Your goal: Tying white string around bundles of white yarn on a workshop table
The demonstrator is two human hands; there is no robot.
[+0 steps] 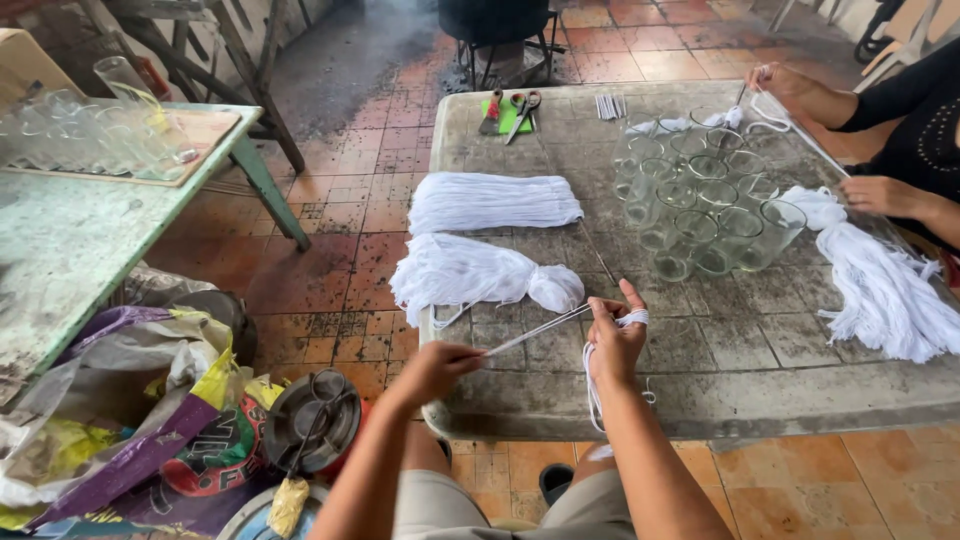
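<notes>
My left hand [438, 368] pinches one end of a few white strings [535, 331], pulled taut toward my right hand [614, 338]. The right hand grips those strings, which loop round its fingers and hang down past the wrist. Just beyond the hands lies a knotted bundle of white string [480, 273] on the worn grey table [700, 385], hanging over its left edge. A second, flat bundle [494, 202] lies further back.
Several clear glasses [700, 205] stand grouped mid-table. Another person's hands [880, 193] work white string [880, 285] at the right. Scissors [521, 110] and a green pad sit at the far edge. A green table with glasses [90, 140] and bags [150, 400] are at left.
</notes>
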